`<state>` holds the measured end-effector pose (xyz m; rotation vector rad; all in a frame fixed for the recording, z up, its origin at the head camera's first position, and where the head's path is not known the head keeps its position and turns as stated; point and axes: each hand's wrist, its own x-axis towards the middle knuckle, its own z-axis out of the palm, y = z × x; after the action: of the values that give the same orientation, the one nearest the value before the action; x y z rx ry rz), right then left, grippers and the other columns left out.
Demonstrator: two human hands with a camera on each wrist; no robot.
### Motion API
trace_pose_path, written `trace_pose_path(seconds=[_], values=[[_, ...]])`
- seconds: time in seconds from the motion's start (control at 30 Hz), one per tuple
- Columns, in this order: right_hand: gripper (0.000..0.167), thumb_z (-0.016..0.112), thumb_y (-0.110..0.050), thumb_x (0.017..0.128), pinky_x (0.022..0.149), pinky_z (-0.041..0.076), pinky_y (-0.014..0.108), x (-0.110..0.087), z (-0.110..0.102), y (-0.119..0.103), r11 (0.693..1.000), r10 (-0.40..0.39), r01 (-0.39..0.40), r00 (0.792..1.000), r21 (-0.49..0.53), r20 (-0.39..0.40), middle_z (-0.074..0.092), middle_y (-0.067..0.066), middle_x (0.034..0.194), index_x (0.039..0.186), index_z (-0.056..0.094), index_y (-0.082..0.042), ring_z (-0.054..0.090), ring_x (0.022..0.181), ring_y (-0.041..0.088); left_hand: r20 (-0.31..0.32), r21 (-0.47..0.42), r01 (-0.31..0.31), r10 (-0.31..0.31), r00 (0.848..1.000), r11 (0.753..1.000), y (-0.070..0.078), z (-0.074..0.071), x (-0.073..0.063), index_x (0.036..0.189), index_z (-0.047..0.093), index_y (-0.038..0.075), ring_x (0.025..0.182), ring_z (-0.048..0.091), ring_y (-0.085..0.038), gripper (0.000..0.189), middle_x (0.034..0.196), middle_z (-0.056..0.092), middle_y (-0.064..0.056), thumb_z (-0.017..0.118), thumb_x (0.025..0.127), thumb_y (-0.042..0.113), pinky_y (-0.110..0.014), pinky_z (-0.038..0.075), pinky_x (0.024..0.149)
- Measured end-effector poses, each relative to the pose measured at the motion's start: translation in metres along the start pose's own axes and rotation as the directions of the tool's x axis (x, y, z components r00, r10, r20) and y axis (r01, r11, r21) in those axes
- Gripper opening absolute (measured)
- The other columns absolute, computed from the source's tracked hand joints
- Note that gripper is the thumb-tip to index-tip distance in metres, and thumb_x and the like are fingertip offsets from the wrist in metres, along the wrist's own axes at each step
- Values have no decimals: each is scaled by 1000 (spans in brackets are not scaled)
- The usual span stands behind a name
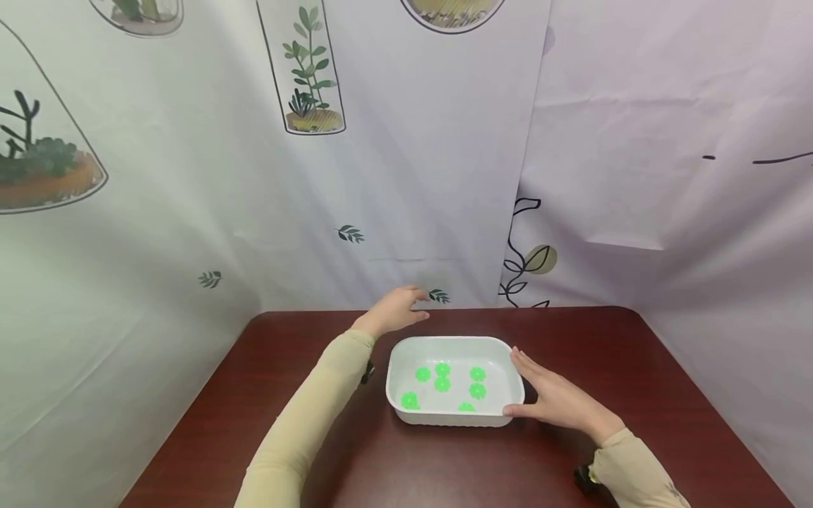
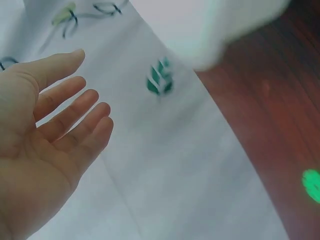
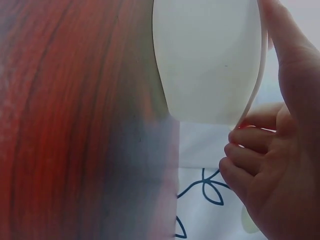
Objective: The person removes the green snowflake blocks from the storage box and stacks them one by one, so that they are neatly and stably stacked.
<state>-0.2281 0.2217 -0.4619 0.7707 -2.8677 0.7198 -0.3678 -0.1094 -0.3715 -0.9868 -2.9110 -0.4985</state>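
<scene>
A white rectangular baking dish (image 1: 452,419) with rounded corners stands on the dark red table. Several bright green flower-shaped pieces (image 1: 478,391) lie scattered over its floor. My right hand (image 1: 562,401) grips the dish's right end, thumb at the front corner and fingers along the side rim; the right wrist view shows those fingers bent at the rim of the dish (image 3: 210,60). Beyond the dish's back left corner, my left hand (image 1: 395,310) hovers with fingers spread and holds nothing. Its bare palm faces the left wrist view, thumb apart from the fingers.
The dark red table (image 1: 444,473) ends at a pale wall cloth (image 1: 413,176) printed with plants, close behind the left hand. Cloth hangs along both sides too. In the left wrist view, another green piece (image 2: 312,185) shows at the right edge, against the dark red surface.
</scene>
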Motion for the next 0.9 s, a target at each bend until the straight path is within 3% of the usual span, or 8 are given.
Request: trace_pose_path(seconds=[0.1,0.23,0.5,0.67,0.9], values=[[114,67,-75,78,107,41,55,0,1,0,1000,-3,3,1000,-1,0,32,23,159,154,35,3,37,143,38,40,25,-23,22,999,999,18,4,6,136,62,11,128,56,-25,42,143,55,-8,67,98,28,-40,47,103],[113,67,-75,78,107,41,55,1,1,0,1000,-4,4,1000,1,3,32,23,159,154,35,3,37,143,38,92,69,-104,98,991,992,40,9,15,136,63,12,126,57,-22,42,139,58,-6,67,99,30,-37,47,103],[113,68,-74,78,106,41,56,0,0,-1,1000,2,-3,1000,8,21,30,24,159,153,35,4,37,142,40,183,63,-250,235,955,966,73,31,23,130,67,11,114,63,-16,36,129,64,-2,69,97,24,-25,49,96],[113,68,-73,79,105,42,56,-1,-1,-1,1000,3,-4,1000,4,28,30,24,159,154,34,4,38,142,41,240,87,-299,271,932,950,87,42,25,129,68,12,113,63,-14,35,125,66,-2,71,96,24,-25,49,96],[113,67,-74,79,106,42,56,-1,0,1,1000,1,-1,1000,7,28,30,24,160,154,34,3,38,142,40,291,110,-306,264,920,946,93,54,28,130,68,15,115,61,-11,37,128,65,1,72,95,25,-24,47,99]])
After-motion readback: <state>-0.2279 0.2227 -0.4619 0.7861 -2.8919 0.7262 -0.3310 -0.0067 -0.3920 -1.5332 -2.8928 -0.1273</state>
